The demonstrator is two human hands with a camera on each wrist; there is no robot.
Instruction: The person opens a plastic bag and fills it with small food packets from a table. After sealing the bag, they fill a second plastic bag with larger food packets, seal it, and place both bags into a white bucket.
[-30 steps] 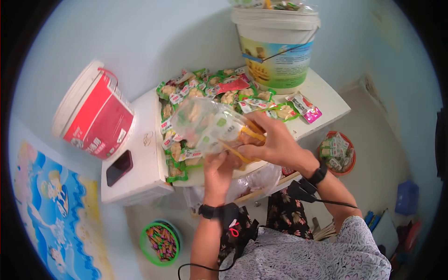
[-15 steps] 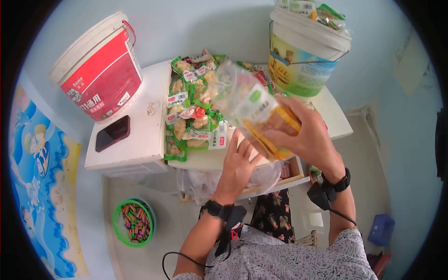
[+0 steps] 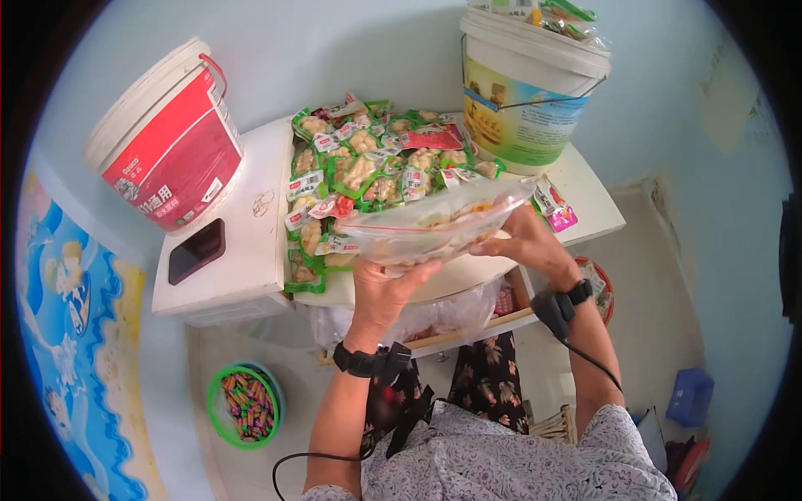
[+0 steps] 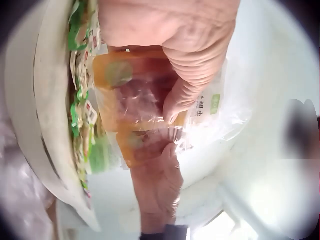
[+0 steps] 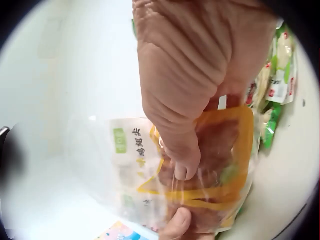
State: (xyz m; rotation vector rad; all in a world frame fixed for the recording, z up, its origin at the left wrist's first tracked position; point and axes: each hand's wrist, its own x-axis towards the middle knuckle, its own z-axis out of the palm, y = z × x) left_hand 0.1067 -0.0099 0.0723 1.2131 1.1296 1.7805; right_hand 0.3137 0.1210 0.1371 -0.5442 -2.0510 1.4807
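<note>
A clear zip bag (image 3: 434, 230) is held up over the front of the table, tilted on its side. My left hand (image 3: 383, 302) grips its left part from below. In the left wrist view the thumb lies across the near face, the fingers hidden behind. At the other end my right hand (image 3: 539, 250) holds it, its thumb (image 5: 185, 162) pressing on the plastic. Inside the bag are orange-edged packets (image 5: 220, 135) of brown food with white printed tops. Behind it, green-edged snack packets (image 3: 359, 171) cover the table, with a red one (image 3: 430, 138) among them.
A red-labelled bucket (image 3: 180, 167) and a phone (image 3: 197, 252) sit on the left side. At the back right stands a white bucket (image 3: 535, 75) topped with packets. A drawer (image 3: 522, 317) is pulled out below. On the floor is a green basket (image 3: 219, 426).
The right hand swung the bag up and tilted it over by the packets, the left hand letting go. Now the bag is back low in front, and both hands hold it.
</note>
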